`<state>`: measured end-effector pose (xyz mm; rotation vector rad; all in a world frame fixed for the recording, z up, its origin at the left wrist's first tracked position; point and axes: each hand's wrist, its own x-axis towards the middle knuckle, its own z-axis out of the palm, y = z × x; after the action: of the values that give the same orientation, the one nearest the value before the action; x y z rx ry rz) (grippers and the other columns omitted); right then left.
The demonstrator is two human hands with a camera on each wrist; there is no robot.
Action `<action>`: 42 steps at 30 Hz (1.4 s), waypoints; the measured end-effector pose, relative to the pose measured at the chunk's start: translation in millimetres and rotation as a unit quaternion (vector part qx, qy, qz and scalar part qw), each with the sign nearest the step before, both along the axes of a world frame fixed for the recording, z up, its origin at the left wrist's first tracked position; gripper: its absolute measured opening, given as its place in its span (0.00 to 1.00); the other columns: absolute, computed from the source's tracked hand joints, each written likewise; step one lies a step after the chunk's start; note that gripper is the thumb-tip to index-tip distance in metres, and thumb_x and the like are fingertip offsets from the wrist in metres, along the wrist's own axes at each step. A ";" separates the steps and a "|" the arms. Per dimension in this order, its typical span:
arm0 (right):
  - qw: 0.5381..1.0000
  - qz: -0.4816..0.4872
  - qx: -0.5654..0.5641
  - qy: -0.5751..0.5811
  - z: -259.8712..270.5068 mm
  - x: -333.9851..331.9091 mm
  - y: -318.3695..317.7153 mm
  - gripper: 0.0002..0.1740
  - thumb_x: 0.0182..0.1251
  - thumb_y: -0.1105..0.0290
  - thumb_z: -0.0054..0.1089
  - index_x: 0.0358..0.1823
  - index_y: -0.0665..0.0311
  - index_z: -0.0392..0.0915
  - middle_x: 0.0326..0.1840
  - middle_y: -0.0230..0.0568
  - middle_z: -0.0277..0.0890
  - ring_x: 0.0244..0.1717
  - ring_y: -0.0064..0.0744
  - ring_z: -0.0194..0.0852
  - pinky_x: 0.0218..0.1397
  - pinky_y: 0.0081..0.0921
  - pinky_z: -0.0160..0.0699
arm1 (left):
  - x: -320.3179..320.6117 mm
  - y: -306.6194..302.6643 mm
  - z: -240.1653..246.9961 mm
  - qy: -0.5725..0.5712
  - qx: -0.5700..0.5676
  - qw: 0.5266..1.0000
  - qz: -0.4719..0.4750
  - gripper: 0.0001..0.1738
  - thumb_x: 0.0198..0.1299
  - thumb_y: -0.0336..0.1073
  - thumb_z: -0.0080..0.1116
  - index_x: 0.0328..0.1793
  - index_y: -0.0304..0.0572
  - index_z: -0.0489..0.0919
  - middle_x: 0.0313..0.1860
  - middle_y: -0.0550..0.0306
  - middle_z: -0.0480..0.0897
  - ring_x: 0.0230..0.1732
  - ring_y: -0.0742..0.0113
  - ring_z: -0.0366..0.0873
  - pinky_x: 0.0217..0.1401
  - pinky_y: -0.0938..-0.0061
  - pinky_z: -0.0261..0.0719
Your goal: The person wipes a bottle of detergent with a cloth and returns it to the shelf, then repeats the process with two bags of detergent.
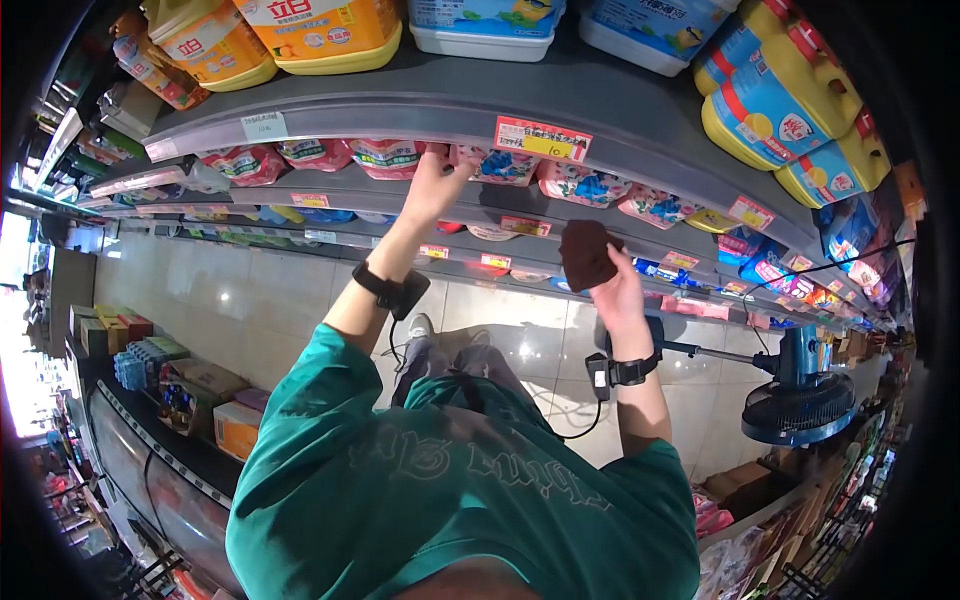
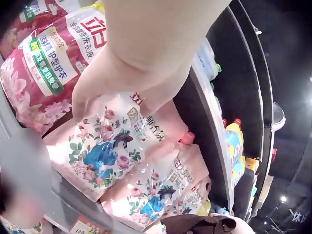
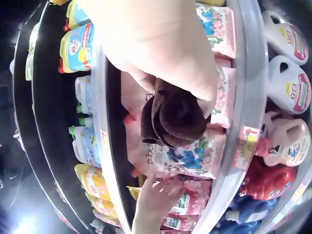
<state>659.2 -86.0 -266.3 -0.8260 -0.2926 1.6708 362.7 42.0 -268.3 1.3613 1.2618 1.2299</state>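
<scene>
My left hand [image 1: 438,185] reaches into the shelf and grips the upper part of a pink floral laundry detergent pouch [image 2: 105,156]. Its fingers lie at the pouch's left edge, next to a dark pink detergent pouch [image 2: 41,78]. A second floral pouch [image 2: 161,195] stands just right of the gripped one. In my right hand [image 1: 622,295] is a dark brown folded cloth [image 1: 588,257], held in front of the shelf edge. From the right wrist, the cloth [image 3: 178,117] looks rolled over in thick layers and hides part of the floral pouches behind it.
Large detergent jugs [image 1: 320,35] stand on the shelf above, behind a price tag [image 1: 543,138]. White bottles [image 3: 287,83] line a lower shelf. A blue fan [image 1: 800,400] is to my right, and a counter with boxes [image 1: 240,425] to my left.
</scene>
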 end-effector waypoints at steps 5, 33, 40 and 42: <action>0.991 0.008 0.067 -0.118 19.1 20.2 6.7 0.22 0.75 0.71 0.48 0.68 0.64 0.68 0.67 0.42 0.73 0.70 0.38 0.70 0.72 0.35 0.69 | 13.6 30.0 -12.0 -0.081 0.029 0.996 -0.020 0.25 0.56 0.28 0.68 0.60 0.33 0.75 0.52 0.54 0.82 0.54 0.65 0.79 0.60 0.71 0.74; 0.989 -0.027 0.052 -0.139 0.5 1.7 -9.9 0.21 0.73 0.74 0.53 0.66 0.65 0.69 0.64 0.42 0.75 0.66 0.36 0.73 0.69 0.34 0.73 | 3.9 -20.3 -9.0 0.004 0.122 0.979 -0.161 0.22 0.64 0.29 0.62 0.64 0.37 0.78 0.60 0.52 0.83 0.63 0.59 0.79 0.66 0.65 0.73; 0.988 -0.002 0.047 -0.144 -5.2 -7.9 -9.2 0.20 0.72 0.75 0.55 0.64 0.65 0.71 0.62 0.39 0.75 0.63 0.32 0.74 0.67 0.30 0.73 | 10.1 -37.9 -45.1 0.117 0.243 0.962 -0.034 0.28 0.58 0.25 0.60 0.68 0.43 0.78 0.62 0.45 0.82 0.65 0.53 0.78 0.72 0.60 0.69; 0.987 0.007 0.051 -0.152 -5.9 -9.3 -6.9 0.20 0.72 0.76 0.55 0.64 0.64 0.71 0.63 0.38 0.75 0.64 0.31 0.73 0.67 0.29 0.72 | 13.4 -33.0 -42.4 0.086 0.217 0.972 -0.024 0.28 0.60 0.24 0.58 0.69 0.43 0.77 0.62 0.46 0.82 0.63 0.57 0.80 0.68 0.63 0.72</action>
<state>649.9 -92.8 -272.3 -1.0024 -0.5905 1.5268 376.2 9.1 -310.6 1.8358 1.1047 1.4345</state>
